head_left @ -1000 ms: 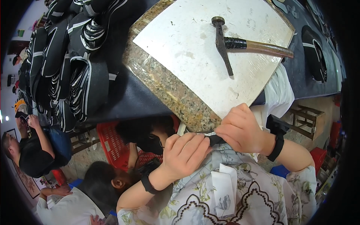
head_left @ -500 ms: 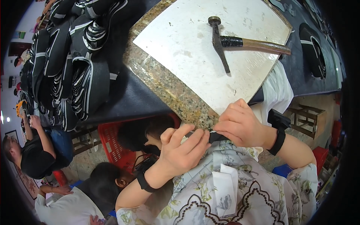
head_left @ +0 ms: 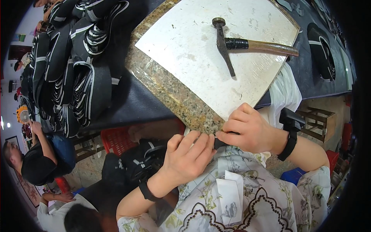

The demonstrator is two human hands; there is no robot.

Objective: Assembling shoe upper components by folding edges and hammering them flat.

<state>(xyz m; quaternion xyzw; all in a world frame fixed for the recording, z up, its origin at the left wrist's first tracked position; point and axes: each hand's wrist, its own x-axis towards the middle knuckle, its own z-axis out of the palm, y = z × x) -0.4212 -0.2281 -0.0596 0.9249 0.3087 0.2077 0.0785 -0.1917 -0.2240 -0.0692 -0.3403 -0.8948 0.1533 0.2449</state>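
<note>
Both left hand (head_left: 189, 156) (fingers now lowered, likely steadying) and right hand (head_left: 249, 130) hold narrow black strip (head_left: 220, 143) at speckled granite slab's (head_left: 166, 91) near corner.

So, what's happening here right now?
A person has both hands together at the near corner of a stone slab. The right hand pinches a small dark piece; the left hand is at its other end, its grip hidden. A hammer lies untouched on the white sheet covering much of the slab, with stacked black pieces off to the left.
</note>
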